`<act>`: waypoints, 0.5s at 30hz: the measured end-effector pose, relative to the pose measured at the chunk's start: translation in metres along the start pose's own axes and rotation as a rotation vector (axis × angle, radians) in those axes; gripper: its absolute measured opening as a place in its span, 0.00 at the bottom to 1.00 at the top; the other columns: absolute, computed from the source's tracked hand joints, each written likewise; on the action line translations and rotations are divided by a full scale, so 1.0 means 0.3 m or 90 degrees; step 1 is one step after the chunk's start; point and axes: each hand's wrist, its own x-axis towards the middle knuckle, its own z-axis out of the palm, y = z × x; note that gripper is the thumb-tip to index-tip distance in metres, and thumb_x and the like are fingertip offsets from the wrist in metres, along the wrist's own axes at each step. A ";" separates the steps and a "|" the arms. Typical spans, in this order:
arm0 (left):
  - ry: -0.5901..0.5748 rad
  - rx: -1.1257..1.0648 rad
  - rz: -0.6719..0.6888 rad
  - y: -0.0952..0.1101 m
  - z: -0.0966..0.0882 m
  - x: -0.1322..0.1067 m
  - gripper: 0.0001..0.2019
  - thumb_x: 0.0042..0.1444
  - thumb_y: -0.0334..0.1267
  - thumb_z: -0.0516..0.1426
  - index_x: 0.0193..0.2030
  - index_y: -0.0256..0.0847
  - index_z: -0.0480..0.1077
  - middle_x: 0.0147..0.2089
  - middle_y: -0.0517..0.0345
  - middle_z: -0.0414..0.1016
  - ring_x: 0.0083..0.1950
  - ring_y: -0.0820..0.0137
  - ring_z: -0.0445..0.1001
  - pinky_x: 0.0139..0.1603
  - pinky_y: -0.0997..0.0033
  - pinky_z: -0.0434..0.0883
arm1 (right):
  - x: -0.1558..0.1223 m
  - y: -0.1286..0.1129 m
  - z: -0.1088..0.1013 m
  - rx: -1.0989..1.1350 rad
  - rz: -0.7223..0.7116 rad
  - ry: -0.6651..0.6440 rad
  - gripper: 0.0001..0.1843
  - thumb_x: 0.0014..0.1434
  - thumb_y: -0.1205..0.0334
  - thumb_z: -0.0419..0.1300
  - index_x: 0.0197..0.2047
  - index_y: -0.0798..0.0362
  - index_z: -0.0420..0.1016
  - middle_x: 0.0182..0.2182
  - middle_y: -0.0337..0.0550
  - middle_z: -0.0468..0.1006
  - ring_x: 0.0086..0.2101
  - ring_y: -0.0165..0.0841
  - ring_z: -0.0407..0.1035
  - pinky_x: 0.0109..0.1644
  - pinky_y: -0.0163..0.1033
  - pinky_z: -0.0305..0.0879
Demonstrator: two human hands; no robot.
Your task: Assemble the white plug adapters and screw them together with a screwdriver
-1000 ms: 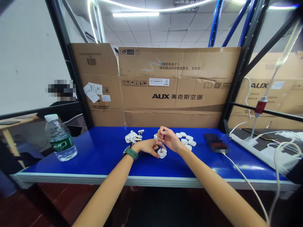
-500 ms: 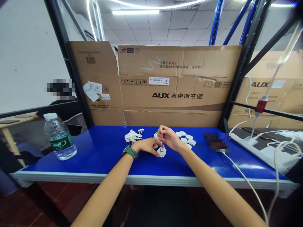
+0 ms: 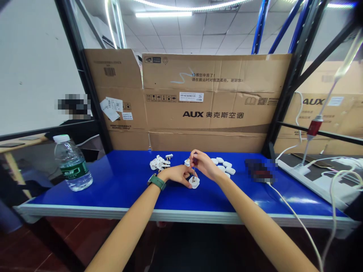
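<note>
Left hand lies on the blue table near its middle, fingers curled against a white plug body that sits flat on the surface with its open face upward. Right hand is raised just above that body, fingertips pressed together on the top of a thin screwdriver. The tool stands almost upright, long axis vertical, tip down into the plug body; the grip is at its upper end, the body directly below both hands.

Toward the table's back edge, left of the hands, is a loose cluster of white plug parts with pins. Right of the hands lie several white covers in a small group. A water bottle with a green label stands upright near the left edge; its label text is too small to read. A white cable runs off the front right corner.

Cardboard sheets stand along the back edge, printed "AUX" followed by Chinese characters; a white sticker there shows "25". A green watch is on the left wrist.
</note>
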 end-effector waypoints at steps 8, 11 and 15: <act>-0.033 0.002 -0.003 0.016 -0.010 -0.006 0.30 0.48 0.51 0.69 0.56 0.41 0.75 0.22 0.70 0.51 0.22 0.77 0.51 0.26 0.71 0.48 | -0.006 -0.056 -0.037 -0.373 -0.064 0.034 0.14 0.59 0.56 0.65 0.47 0.52 0.77 0.33 0.39 0.74 0.31 0.32 0.69 0.38 0.39 0.66; -0.036 0.008 -0.008 0.018 -0.009 -0.006 0.30 0.47 0.50 0.69 0.56 0.41 0.75 0.22 0.70 0.51 0.22 0.76 0.51 0.26 0.71 0.48 | -0.005 -0.050 -0.042 -0.453 -0.126 0.048 0.15 0.58 0.57 0.67 0.49 0.49 0.77 0.32 0.37 0.71 0.30 0.32 0.68 0.36 0.38 0.64; -0.031 0.005 -0.008 0.015 -0.007 -0.005 0.29 0.47 0.50 0.69 0.56 0.41 0.76 0.22 0.70 0.51 0.23 0.76 0.51 0.27 0.71 0.48 | -0.005 -0.044 -0.048 -0.571 -0.197 0.052 0.08 0.59 0.56 0.67 0.39 0.51 0.77 0.34 0.40 0.73 0.31 0.32 0.66 0.36 0.38 0.63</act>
